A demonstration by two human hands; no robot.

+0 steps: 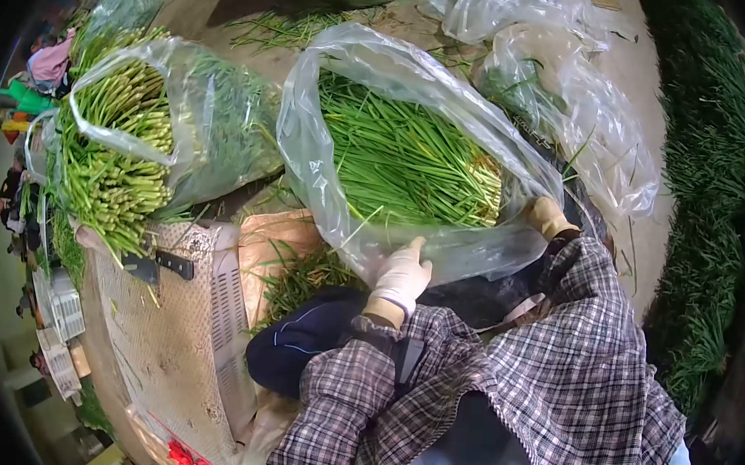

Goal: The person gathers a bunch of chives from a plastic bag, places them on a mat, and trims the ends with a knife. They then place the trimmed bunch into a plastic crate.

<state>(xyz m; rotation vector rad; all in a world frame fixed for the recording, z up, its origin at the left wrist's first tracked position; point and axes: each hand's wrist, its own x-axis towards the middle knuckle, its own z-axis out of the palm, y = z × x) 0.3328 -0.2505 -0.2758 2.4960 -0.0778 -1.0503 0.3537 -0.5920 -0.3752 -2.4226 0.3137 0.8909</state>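
Now pressing the gloved left grip (400, 275), flat and open, on the large clear plastic bag of thin green stalks (316, 166) lying on its side beside another filled clear bag (223, 122); placing the half-hidden right grip (549, 217), open or closed impossible telling, at its far side; probably better supporting both sides evenly.

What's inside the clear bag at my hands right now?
The clear bag is packed with long green stalks, pale cut ends toward the right hand. Deeper layers and the bag's bottom near the left hand are covered.
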